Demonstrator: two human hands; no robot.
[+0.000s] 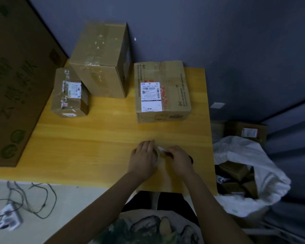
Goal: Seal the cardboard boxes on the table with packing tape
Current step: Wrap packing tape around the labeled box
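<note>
With the tape (156,156) gripped by the left hand (143,156) and its end (161,149) pinched by the right hand (180,158) near the counter's (95,147) front edge, the end could be lost back onto the roll if the pinch slipped.

The person wears a pale shirt (148,228) printed in blurry dark green and black, dark clothing (139,202) over the lap, bare forearms (102,199), and possibly a dark band (191,159) behind the right hand (179,158).
</note>
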